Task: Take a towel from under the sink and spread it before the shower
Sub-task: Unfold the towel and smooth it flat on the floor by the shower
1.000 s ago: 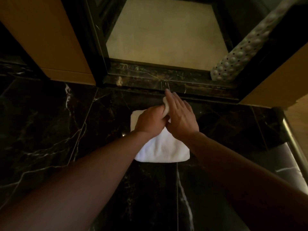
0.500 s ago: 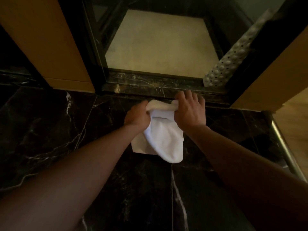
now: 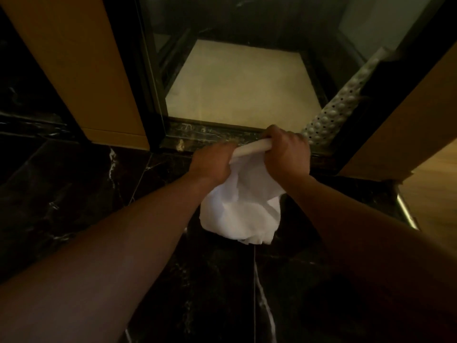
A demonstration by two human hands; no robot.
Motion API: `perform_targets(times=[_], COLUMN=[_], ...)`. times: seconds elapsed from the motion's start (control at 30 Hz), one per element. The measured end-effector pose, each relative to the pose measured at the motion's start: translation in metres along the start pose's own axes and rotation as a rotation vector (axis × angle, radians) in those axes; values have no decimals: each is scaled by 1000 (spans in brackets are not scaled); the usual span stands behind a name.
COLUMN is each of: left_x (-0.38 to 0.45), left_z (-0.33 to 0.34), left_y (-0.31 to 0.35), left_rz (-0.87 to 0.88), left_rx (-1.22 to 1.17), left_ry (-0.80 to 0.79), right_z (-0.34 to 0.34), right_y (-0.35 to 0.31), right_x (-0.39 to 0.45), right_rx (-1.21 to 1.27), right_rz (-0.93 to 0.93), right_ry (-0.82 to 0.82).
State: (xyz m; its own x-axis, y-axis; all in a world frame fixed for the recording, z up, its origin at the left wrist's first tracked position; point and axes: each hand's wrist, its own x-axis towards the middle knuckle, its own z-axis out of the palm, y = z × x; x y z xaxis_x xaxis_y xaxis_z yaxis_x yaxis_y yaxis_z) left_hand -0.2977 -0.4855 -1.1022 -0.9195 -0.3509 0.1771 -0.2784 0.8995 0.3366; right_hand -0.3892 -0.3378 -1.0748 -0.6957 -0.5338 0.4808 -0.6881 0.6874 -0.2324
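Note:
A white towel hangs bunched in the air above the dark marble floor, just in front of the shower's marble threshold. My left hand grips the towel's top edge on the left. My right hand is closed on the same edge on the right. A short rolled strip of towel stretches between the two fists. The lower part sags in loose folds. Beyond the threshold lies the pale shower floor.
A rolled white perforated bath mat leans at the shower's right side. Wooden panels flank the dark door frame on both sides. A metal rail and a wooden floor lie at the right.
The folded towel lay flat on the floor under my hands a second ago. Both hands took its far edge and lifted it, so it now hangs unfolding off the floor.

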Motion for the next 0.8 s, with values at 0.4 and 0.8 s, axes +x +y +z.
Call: perform_targets(times=[0.4,0.8], left_x=[8,23], left_z=[-30,-71], left_y=[7,-17], left_rz=[-174,21], left_rx=[-183,44], left_ry=[303,444], right_z=[-28,-60], right_y=[19,31], right_x=[9,34], right_rx=[-31,0], right_rz=[171,197], right_ry=[30,184])
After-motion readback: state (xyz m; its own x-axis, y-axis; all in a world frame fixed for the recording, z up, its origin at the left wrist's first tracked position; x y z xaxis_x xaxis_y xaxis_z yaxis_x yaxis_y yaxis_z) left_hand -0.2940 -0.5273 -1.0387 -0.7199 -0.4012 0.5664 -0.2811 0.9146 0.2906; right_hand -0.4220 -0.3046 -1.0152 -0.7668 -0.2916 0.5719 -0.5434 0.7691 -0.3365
